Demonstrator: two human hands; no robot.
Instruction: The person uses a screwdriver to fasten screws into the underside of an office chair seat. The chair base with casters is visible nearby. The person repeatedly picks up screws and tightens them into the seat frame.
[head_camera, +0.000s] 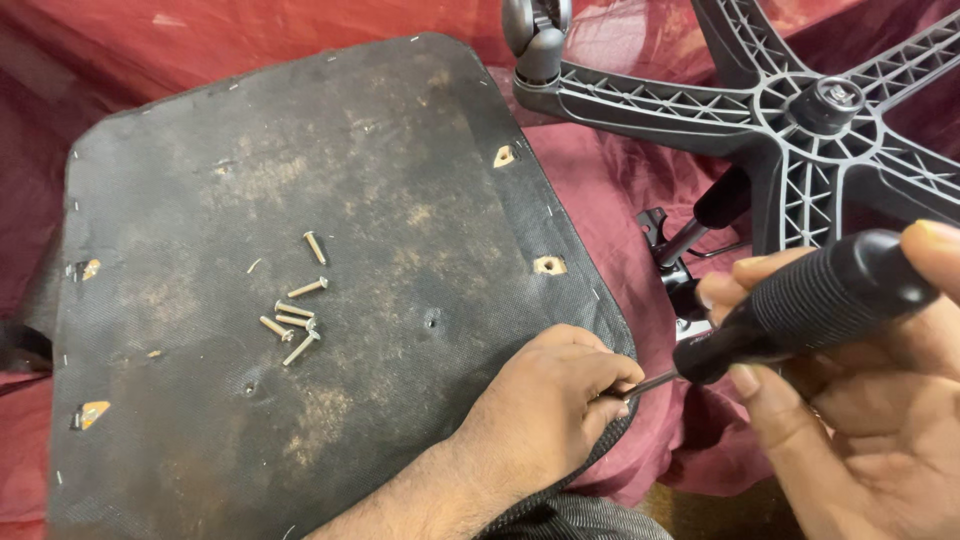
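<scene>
Seat underside (300, 200): dark, fabric-covered, lying face-down on red cloth (620, 170).
Screws (295, 318): loose cluster near the panel's middle, well apart from both hands.
Left hand (545, 400): at the panel's right edge, fingers closed round the screwdriver's metal tip.
Right hand (860, 390): closed on the screwdriver (815, 303) by its black handle, beyond the panel's edge.
Chair base (800, 110): grey, star-shaped, upper right, close above the right hand.
Gas cylinder (705, 220): between base and panel.

A red cloth (640, 190) carries an upturned black seat panel (300, 200) and a grey star-shaped chair base (800, 130) beside it.
</scene>
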